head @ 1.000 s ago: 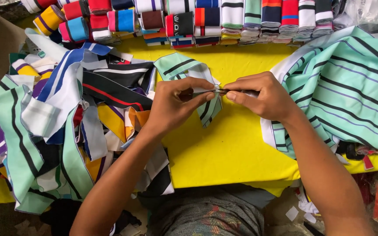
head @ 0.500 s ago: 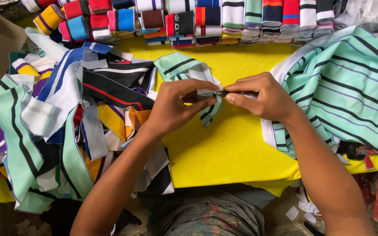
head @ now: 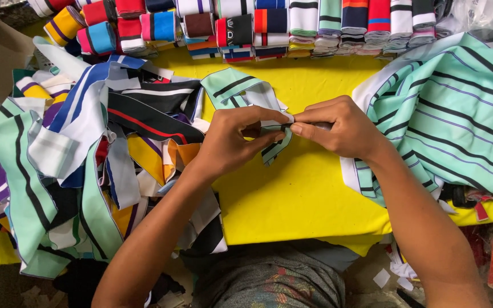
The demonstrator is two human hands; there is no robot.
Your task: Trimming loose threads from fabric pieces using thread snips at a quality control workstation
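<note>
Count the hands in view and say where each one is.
2. The left hand and right hand meet above the yellow table, both pinching the mint striped strip. None other shows.

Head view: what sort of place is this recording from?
Probably a garment or textile workshop. Folded striped fabric bundles line the back of a yellow table, a heap of fabric strips lies beside it, and both hands pinch a mint striped strip.

Bright, even light (soft shadows), sharp throughout, slight edge distortion.

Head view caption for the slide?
Both hands, left hand and right hand, pinch a mint striped fabric strip over a yellow table.
</note>
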